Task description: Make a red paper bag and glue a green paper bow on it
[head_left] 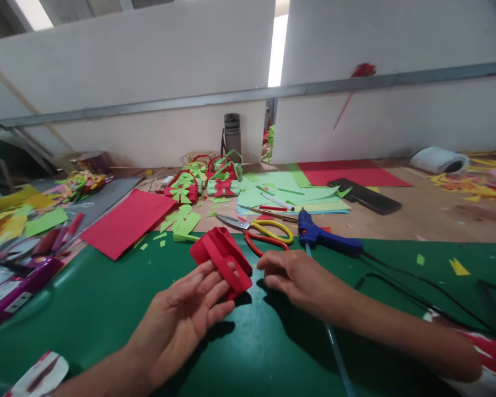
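Observation:
A small red paper basket [209, 251] with a strap handle tilts above the green mat. My left hand [190, 309] has its palm turned up and its fingers under and around the strap, holding the basket. To the right of it, my right hand [291, 275] is held with fingers curled and pressed together, apart from the basket. Whatever may be between those fingertips is hidden. Scissors [268, 234] with one yellow and one red handle lie just beyond both hands. A blue hot glue gun [326, 234] with a glue stick rests to their right.
Red and green paper baskets [206, 182] stand at the back near a grey bottle [232, 135]. Red paper [128, 220], light green sheets [289, 190] and a black phone [366, 196] lie around. A purple tool [22, 286] sits left; a black cable [417, 275] crosses right.

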Demonstrator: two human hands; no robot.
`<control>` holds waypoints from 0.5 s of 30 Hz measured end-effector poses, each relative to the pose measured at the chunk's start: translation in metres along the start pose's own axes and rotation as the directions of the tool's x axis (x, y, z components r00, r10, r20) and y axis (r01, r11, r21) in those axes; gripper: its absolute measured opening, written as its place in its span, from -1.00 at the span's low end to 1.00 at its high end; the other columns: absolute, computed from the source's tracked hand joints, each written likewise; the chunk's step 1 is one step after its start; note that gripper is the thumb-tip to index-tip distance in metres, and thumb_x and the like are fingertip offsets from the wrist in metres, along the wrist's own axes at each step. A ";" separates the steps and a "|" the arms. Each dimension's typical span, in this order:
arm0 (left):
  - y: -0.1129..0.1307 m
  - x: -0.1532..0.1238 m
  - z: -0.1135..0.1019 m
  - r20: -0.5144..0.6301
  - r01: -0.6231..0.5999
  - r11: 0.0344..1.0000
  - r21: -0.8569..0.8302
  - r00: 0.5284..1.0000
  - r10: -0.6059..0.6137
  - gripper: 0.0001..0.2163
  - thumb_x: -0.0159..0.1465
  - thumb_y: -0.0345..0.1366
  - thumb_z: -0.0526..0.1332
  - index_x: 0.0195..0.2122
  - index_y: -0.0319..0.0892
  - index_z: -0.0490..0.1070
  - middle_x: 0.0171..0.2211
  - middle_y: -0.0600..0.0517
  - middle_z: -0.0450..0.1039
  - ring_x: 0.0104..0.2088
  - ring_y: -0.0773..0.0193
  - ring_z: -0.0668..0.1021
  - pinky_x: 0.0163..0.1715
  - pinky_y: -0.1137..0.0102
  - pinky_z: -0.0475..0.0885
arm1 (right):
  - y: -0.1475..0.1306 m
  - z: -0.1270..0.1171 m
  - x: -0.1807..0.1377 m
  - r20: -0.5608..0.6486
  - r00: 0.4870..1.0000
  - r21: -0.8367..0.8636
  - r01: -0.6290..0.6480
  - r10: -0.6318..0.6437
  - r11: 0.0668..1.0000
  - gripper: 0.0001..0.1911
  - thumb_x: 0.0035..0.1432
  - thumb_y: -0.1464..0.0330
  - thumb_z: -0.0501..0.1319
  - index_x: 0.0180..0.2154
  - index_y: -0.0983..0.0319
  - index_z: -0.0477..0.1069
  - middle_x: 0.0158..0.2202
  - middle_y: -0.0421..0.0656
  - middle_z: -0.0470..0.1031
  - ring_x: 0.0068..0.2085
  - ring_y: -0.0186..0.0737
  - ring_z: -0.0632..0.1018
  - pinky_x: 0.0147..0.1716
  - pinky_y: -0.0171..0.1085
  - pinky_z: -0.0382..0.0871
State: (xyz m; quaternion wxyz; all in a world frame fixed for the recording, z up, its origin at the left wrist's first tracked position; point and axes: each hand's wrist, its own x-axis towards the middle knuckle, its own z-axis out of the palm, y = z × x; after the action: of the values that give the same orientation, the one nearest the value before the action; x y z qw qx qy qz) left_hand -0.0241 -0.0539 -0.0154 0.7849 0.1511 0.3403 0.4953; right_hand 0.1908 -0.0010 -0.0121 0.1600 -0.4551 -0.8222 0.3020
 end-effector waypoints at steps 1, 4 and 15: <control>-0.003 -0.002 0.000 0.004 0.018 1.000 -0.020 1.000 -0.018 -0.66 0.25 -0.52 0.05 0.07 -0.29 0.23 0.09 -0.24 0.34 0.07 -0.01 0.43 -0.19 0.26 0.53 | 0.001 0.002 0.001 -0.020 1.000 -0.027 -0.019 0.019 0.999 -0.79 0.06 0.47 0.17 -0.20 0.24 0.41 -0.42 -0.20 0.50 -0.40 -0.27 0.46 -0.42 -0.33 0.22; -0.013 -0.006 0.000 0.042 0.053 0.996 -0.078 0.998 -0.050 -0.64 0.23 -0.54 0.05 0.07 -0.26 0.23 0.08 -0.21 0.35 0.10 0.00 0.41 -0.18 0.24 0.51 | 0.003 0.007 0.008 -0.066 0.998 -0.128 -0.008 -0.001 0.992 -0.70 0.02 0.45 0.23 -0.14 0.26 0.38 -0.41 -0.17 0.51 -0.41 -0.25 0.46 -0.42 -0.32 0.22; 0.005 -0.039 -0.011 -0.139 0.029 0.742 0.670 0.986 0.087 -0.85 0.15 -0.27 0.28 -0.32 -0.24 0.50 -0.43 -0.08 0.54 -0.47 0.27 0.55 -0.48 0.48 0.40 | 0.009 0.007 0.021 -0.087 0.956 -0.460 0.211 -0.281 0.862 -0.77 0.23 0.43 0.06 -0.33 0.23 0.49 -0.39 -0.09 0.46 -0.34 -0.22 0.45 -0.39 -0.30 0.19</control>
State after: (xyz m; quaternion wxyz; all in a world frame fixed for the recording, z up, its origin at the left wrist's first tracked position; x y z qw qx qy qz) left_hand -0.0462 -0.0871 -0.0057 0.6401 0.3874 0.5553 0.3630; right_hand 0.1817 0.0183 -0.0237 0.1505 -0.3923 -0.9062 0.0473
